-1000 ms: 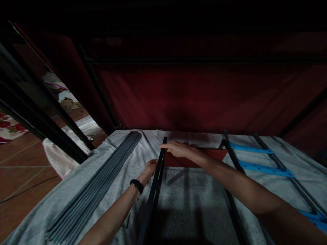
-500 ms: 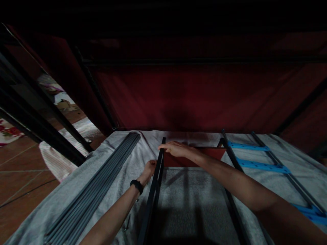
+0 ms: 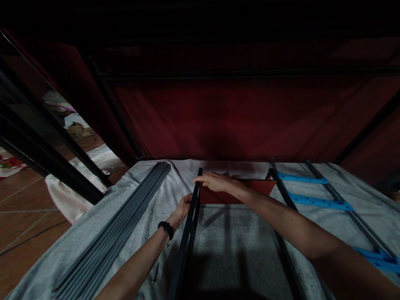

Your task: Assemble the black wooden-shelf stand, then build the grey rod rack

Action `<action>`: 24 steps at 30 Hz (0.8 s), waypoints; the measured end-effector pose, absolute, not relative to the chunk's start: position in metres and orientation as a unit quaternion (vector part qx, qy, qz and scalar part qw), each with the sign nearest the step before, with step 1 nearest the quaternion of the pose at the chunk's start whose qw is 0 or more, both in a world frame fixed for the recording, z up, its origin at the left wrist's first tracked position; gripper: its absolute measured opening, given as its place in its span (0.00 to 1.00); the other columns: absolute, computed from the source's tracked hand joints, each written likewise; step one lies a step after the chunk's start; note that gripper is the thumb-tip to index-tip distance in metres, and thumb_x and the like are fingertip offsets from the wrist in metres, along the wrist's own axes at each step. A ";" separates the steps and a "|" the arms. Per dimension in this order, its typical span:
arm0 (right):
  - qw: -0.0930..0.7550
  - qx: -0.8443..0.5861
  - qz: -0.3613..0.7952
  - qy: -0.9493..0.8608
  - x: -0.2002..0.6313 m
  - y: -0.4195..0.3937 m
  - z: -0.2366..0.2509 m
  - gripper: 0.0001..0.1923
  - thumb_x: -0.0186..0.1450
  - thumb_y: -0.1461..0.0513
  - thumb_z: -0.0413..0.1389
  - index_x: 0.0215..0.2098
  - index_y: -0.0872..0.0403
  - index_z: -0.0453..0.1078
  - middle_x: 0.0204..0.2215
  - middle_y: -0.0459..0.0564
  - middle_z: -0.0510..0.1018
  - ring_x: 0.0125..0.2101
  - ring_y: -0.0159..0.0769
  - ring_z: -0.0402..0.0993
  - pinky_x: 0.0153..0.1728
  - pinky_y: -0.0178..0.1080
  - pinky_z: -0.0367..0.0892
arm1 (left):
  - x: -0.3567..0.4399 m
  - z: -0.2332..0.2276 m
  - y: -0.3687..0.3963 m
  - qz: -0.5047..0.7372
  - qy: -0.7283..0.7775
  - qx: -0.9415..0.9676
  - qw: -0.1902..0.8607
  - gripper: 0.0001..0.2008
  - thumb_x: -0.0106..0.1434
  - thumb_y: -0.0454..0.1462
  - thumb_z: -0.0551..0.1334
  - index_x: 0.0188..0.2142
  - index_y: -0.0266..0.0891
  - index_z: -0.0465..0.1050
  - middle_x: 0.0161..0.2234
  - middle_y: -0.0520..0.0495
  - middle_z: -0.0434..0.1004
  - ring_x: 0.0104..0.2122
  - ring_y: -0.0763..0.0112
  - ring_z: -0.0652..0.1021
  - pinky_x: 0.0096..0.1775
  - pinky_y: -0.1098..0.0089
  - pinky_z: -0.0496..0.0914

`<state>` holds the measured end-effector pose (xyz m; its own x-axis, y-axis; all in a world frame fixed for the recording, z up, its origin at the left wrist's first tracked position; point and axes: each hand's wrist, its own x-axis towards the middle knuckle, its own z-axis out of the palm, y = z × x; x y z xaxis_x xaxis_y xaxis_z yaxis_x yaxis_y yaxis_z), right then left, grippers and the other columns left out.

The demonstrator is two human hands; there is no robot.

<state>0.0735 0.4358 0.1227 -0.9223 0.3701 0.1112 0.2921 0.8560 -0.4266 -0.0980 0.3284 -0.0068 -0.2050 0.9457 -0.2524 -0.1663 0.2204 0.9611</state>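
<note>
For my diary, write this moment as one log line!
right hand: holds black bar | left hand: beside it | grey rods: on cloth, left

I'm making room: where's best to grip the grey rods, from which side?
Try the middle of the grey rods, left hand from above on their right: they lie long and parallel on the cloth, so mid-length should balance best.

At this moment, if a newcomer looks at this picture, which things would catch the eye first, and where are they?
Probably the bright blue pieces come first, on the right side of the grey cloth. Next might be the wide red panel behind it. Then, near the centre, the right hand holds a black bar near its far end, with the left hand at its left side.
</note>
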 end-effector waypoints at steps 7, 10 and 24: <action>0.100 -0.164 0.206 -0.959 0.073 0.436 0.122 0.21 0.65 0.70 0.52 0.54 0.50 0.72 0.42 0.50 0.81 0.40 0.35 0.76 0.37 0.32 0.63 | -0.101 -0.012 0.331 0.508 0.589 0.338 0.530 0.15 0.44 0.43 0.71 0.26 0.36 0.71 0.19 0.53 0.71 0.19 0.76 0.69 0.23 0.74 0.61; 0.102 -0.165 0.215 -0.957 0.074 0.435 0.122 0.22 0.65 0.71 0.52 0.54 0.48 0.73 0.41 0.48 0.81 0.39 0.34 0.75 0.37 0.31 0.63 | -0.102 -0.012 0.329 0.509 0.584 0.348 0.528 0.14 0.44 0.40 0.71 0.26 0.36 0.70 0.20 0.53 0.71 0.20 0.76 0.69 0.24 0.74 0.61; 0.085 -0.179 0.213 -0.957 0.076 0.433 0.128 0.20 0.66 0.69 0.52 0.52 0.48 0.73 0.41 0.48 0.81 0.38 0.33 0.75 0.37 0.31 0.62 | -0.103 -0.013 0.332 0.508 0.581 0.358 0.525 0.12 0.43 0.35 0.71 0.26 0.36 0.71 0.22 0.54 0.72 0.22 0.76 0.71 0.27 0.75 0.65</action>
